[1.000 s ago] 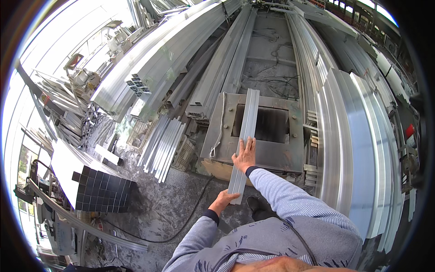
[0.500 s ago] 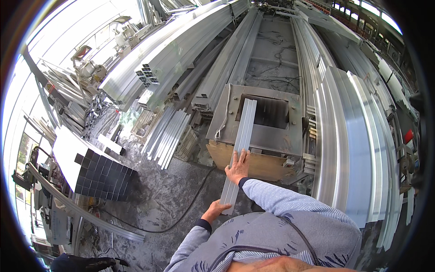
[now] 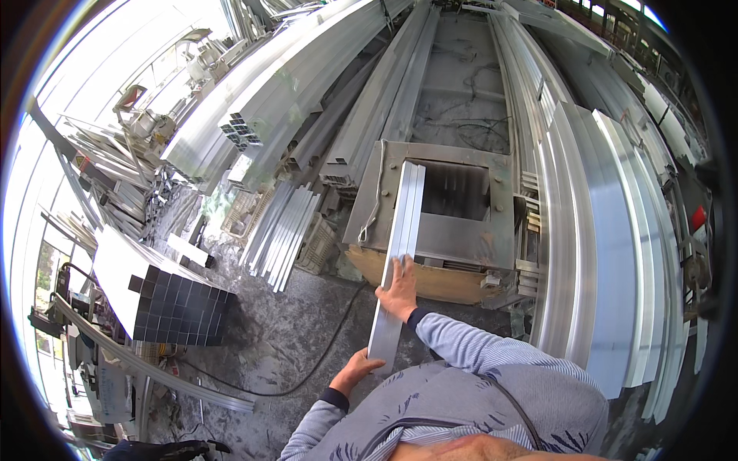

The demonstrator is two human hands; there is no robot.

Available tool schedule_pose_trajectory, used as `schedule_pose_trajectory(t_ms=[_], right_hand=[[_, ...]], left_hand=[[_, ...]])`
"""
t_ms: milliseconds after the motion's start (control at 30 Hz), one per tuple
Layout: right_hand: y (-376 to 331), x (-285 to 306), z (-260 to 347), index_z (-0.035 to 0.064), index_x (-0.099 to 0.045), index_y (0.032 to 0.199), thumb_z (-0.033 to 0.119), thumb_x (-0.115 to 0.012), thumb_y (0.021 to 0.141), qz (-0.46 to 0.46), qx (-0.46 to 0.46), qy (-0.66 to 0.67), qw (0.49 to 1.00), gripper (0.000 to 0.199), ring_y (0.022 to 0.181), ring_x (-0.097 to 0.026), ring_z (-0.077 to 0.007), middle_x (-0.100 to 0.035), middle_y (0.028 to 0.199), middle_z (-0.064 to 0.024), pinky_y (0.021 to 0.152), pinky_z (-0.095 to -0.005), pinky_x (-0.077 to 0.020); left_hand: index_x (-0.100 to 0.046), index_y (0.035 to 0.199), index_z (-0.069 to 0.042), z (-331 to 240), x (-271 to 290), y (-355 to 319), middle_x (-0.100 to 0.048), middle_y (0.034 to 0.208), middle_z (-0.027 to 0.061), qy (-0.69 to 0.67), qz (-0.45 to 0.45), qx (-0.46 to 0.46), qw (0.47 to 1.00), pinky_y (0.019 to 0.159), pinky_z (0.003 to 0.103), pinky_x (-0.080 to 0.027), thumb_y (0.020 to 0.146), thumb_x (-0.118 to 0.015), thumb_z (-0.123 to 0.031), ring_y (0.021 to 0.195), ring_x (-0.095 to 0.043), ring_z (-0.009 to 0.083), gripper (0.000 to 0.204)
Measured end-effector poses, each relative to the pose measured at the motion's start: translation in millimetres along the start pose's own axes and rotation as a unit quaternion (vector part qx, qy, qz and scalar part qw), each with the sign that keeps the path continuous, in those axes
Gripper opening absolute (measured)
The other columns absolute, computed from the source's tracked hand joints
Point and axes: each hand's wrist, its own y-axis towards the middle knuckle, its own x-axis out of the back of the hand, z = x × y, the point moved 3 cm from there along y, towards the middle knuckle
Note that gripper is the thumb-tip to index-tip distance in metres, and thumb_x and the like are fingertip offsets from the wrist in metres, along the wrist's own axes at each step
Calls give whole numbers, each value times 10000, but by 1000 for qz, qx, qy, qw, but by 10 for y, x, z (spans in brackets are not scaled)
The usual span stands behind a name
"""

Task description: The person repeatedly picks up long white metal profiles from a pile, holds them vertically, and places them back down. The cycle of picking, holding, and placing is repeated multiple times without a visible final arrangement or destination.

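A long silvery aluminium profile (image 3: 407,207) slants away from my body, held in both hands. My left hand (image 3: 355,372) grips its near end, thumb on top and the other fingers hidden beneath. Farther along, my right hand (image 3: 397,290) lies across it with fingers around its edge. The far end of the profile reaches over the left side of a square opening in a metal-topped stand (image 3: 461,233) with a wooden front. From this view I cannot tell whether the profile touches the stand's top.
Several short profiles (image 3: 280,238) lie left of the stand beside a plastic crate (image 3: 315,244). A bundle of square tubes (image 3: 184,307) stands farther left. Long profiles (image 3: 573,230) are stacked along the right. A black cable (image 3: 327,349) crosses the dusty floor.
The profile has shifted slightly left and rolled, showing more of a plain side face near me. Both hands have moved a little left with it, still holding it.
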Motion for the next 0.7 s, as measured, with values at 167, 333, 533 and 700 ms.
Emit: schedule_pose_trajectory(t_ms=[167, 333, 533, 700], right_hand=[[1045, 263, -366, -4, -248, 1739, 190, -828, 829, -68, 24, 232, 970, 1097, 1668, -273, -459, -293, 1768, -297, 1373, -502, -279], [2088, 642, -668, -61, -318, 1711, 254, -690, 949, -78, -3, 248, 966, 904, 1573, -432, -430, -458, 1663, -304, 1341, -455, -304], [3138, 836, -421, 11, -417, 1699, 436, -783, 838, -38, 71, -201, 976, 1028, 1613, -319, -476, -427, 1687, -281, 1353, -553, -258], [2997, 632, -316, -10, -488, 1644, 436, -775, 843, -19, 67, -252, 965, 961, 1632, -301, -462, -413, 1704, -270, 1363, -551, -239]], left_hand=[[-619, 1535, 28, -900, -56, 533, -756, 1363, 164, -285, 176, 18, 942, 1094, 445, -572, 1023, -768, -395, 1216, -739, 297, 680], [-619, 1358, -58, -1891, -209, 1581, -669, 1143, 42, -213, 79, -25, 973, 793, 357, -566, 977, -754, -271, 976, -643, 155, 457], [-565, 1324, 71, -3058, 8, 2456, -790, 1230, 282, 352, -246, 20, 903, 1004, 501, -626, 726, -933, -444, 1126, -792, 438, 871], [-521, 1327, 52, -2932, -46, 2287, -792, 1196, 274, 374, -258, 6, 891, 1003, 497, -629, 724, -936, -477, 1132, -787, 455, 903]])
